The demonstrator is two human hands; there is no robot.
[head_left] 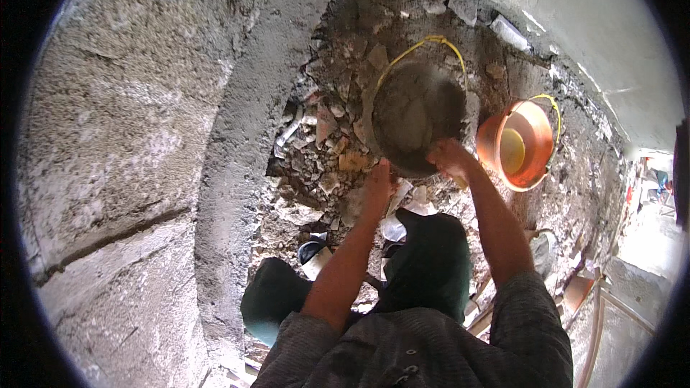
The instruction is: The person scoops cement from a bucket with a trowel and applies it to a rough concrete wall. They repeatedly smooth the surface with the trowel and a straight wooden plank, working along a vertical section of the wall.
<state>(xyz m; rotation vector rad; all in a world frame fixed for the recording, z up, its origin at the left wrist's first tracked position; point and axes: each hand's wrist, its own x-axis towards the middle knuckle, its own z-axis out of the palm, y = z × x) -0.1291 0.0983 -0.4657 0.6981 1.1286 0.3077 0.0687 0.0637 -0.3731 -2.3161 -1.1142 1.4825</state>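
Mortar bucket [417,118] just beyond both hands' fingers [445,154], gripping its near rim; best lifted level, avoiding rubble [323,151].

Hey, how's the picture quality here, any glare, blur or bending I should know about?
Head view: strong fisheye bending, so the block wall curves and the corners go black; daylight blows out the upper right and right edge; the mortar bucket and both hands, left hand and right hand, sit in even shade, slightly soft; the orange bucket reads clearly.
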